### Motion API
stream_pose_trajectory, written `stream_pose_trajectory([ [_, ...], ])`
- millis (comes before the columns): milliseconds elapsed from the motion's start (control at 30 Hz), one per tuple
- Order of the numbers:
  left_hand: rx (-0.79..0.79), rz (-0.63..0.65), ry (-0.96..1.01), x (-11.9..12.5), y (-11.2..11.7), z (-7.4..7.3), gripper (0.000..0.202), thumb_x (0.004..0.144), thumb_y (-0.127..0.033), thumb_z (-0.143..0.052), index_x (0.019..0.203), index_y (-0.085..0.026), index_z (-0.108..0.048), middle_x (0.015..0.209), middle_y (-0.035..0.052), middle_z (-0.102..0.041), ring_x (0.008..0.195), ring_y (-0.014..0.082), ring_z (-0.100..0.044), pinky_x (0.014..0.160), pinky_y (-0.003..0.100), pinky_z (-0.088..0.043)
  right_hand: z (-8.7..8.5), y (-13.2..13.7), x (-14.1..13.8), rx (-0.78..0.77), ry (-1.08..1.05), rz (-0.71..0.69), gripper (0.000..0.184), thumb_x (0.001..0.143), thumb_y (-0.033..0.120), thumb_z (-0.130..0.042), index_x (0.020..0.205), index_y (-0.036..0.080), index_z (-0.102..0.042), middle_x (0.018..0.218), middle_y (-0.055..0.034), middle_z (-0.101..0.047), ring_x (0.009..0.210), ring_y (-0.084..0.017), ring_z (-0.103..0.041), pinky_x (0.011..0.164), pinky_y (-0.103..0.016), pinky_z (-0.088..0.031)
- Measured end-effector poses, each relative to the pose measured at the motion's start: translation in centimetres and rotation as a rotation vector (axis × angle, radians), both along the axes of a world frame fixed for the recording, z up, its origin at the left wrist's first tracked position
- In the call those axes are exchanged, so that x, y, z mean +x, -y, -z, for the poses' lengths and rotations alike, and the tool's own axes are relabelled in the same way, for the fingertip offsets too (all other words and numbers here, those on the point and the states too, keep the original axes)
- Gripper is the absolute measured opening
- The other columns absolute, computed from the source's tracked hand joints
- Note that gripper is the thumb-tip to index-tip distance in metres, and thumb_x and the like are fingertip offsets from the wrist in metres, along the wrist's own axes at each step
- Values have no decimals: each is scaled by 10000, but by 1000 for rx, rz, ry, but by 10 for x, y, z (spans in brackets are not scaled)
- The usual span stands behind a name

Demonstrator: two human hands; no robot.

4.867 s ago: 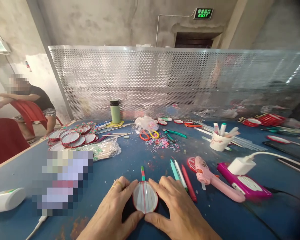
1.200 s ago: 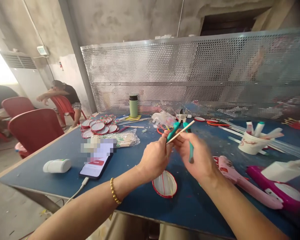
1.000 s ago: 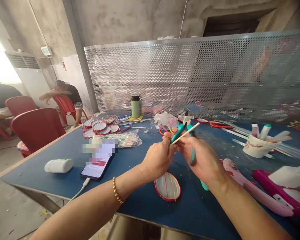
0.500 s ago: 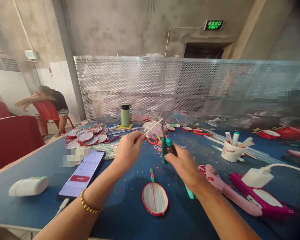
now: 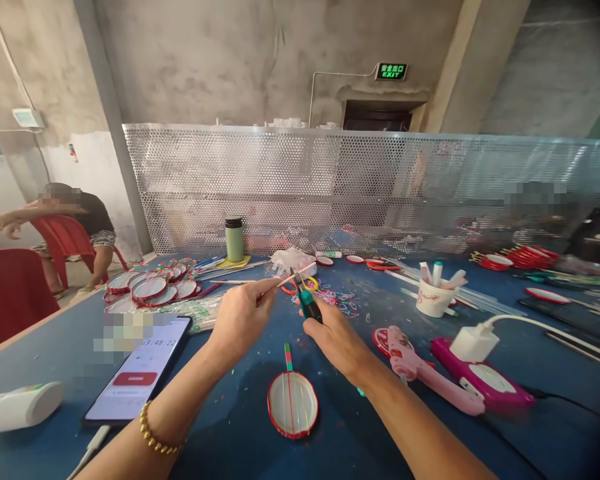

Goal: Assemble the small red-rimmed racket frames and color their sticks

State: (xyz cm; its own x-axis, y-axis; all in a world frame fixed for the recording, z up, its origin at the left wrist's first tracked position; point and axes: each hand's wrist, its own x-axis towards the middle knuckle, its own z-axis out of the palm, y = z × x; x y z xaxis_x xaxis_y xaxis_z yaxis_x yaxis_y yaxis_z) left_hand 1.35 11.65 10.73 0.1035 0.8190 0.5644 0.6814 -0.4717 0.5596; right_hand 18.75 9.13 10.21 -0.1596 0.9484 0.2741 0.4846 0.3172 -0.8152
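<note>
Between the fingers of my left hand [image 5: 243, 319] is a thin pale wooden stick [image 5: 304, 271], pointing up and to the right. My right hand [image 5: 337, 340] is wrapped round the handles of green-and-black pliers [image 5: 309, 303]. The plier jaws meet the stick near its middle; whether they bite it I cannot tell. On the blue table below my hands lies a small round red-rimmed paddle [image 5: 293, 405] with a white face and a red-and-green handle pointing away from me.
Left are a phone [image 5: 140, 370], a white case [image 5: 23, 407] and a pile of red-rimmed rounds [image 5: 150, 287]. A green bottle [image 5: 234, 240] stands behind. Right are a cup of markers [image 5: 434, 298], a pink glue gun [image 5: 430, 377] and a magenta power strip [image 5: 500, 390]. A person sits far left.
The pliers have come leftward onto the stick and their handles are now closer together. The stick has tilted flatter. My view has turned to the right.
</note>
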Motion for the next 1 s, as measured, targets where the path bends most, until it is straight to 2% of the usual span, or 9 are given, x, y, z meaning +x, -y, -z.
stream_pose_trajectory([
  [267, -6, -40, -17, -1, 3, -2, 351, 907, -343, -463, 1102, -261, -744, 771, 32, -735, 653, 158, -617, 588, 251, -383, -2, 2, -1, 10, 23, 63, 199, 725, 138, -431, 885, 194, -533, 664, 40, -426, 616, -142, -367, 574, -267, -268],
  [533, -7, -42, -52, -2, 3, -2, 338, 901, -311, -467, 1087, -269, -747, 832, 43, -756, 730, 179, -666, 630, 259, -417, -1, 0, 1, 61, 55, 65, 208, 728, 130, -424, 894, 192, -532, 693, 36, -423, 629, -142, -338, 599, -262, -282],
  [833, -27, -39, -57, -3, 1, -2, 325, 900, -316, -476, 1066, -281, -753, 942, 41, -768, 858, 216, -696, 701, 287, -460, 1, -2, 1, 45, 74, 98, 234, 722, 132, -436, 923, 193, -539, 678, 37, -434, 622, -144, -367, 581, -259, -269],
  [1000, -24, -21, -41, -4, 1, -2, 326, 903, -322, -473, 1056, -273, -757, 924, 29, -772, 827, 212, -701, 678, 289, -456, 0, -1, 2, 16, 57, 96, 247, 722, 133, -432, 936, 189, -543, 678, 37, -437, 613, -141, -373, 579, -261, -271],
])
